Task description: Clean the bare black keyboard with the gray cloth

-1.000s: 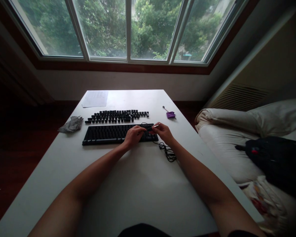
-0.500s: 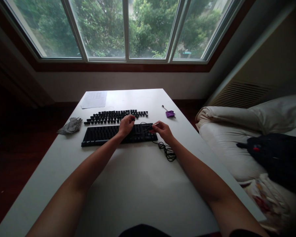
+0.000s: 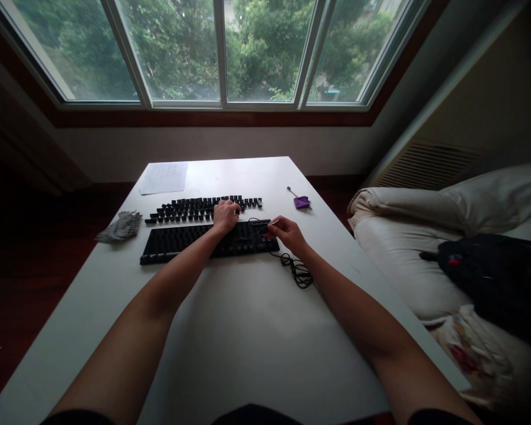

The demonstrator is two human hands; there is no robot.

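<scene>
A black keyboard [image 3: 183, 242] lies across the white table, its right half partly behind my hands. Beyond it, several loose black keycaps [image 3: 190, 208] stand in rows. My left hand [image 3: 225, 216] reaches over the keyboard's back edge to these rows. Its fingers are pinched on a small dark keycap [image 3: 238, 211] at the right part of the rows. Above the keyboard's right end, my right hand [image 3: 288, 233] is closed on a slim pronged tool [image 3: 273, 223], whose thin prongs point left; its exact kind is too small to make out.
A coiled black cable [image 3: 300, 273] lies right of the keyboard. Behind it are a purple cloth [image 3: 301, 202] and a small brush [image 3: 291, 190]. A grey crumpled cloth [image 3: 120, 227] and a paper sheet [image 3: 163, 178] are on the left. A sofa [image 3: 393, 236] borders the table's right.
My left hand has moved forward and slightly left, from over the keyboard to the keycap rows. The right hand holds its place over the keyboard with the tool. The view has shifted slightly.
</scene>
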